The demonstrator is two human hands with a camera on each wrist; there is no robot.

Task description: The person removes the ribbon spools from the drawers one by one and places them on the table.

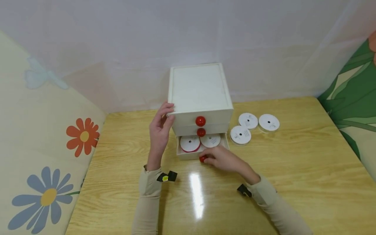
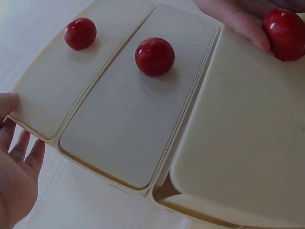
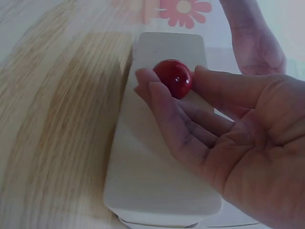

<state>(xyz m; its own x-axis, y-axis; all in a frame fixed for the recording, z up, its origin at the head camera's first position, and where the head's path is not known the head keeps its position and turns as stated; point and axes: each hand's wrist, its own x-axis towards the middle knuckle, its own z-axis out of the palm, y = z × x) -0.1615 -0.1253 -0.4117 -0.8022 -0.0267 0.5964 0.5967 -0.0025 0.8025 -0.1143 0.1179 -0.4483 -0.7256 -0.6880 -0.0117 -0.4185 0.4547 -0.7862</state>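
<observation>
A white three-drawer box (image 1: 199, 86) with round red knobs stands on the table. Its bottom drawer (image 1: 188, 156) is pulled out, with two white spools (image 1: 190, 143) inside, one edged in red. My right hand (image 1: 224, 159) pinches that drawer's red knob (image 3: 175, 78) between thumb and fingers. At the box's upper left front edge, my left hand (image 1: 160, 130) rests with its thumb on the front and its fingers along the side. The upper two drawers (image 2: 119, 109) are closed, as the left wrist view shows.
Right of the box, three white spools (image 1: 241, 134) lie flat on the wooden table (image 1: 293, 163). A pale cloth wall (image 1: 132, 65) rises behind the box. Flower-printed panels (image 1: 38, 130) flank the table on both sides.
</observation>
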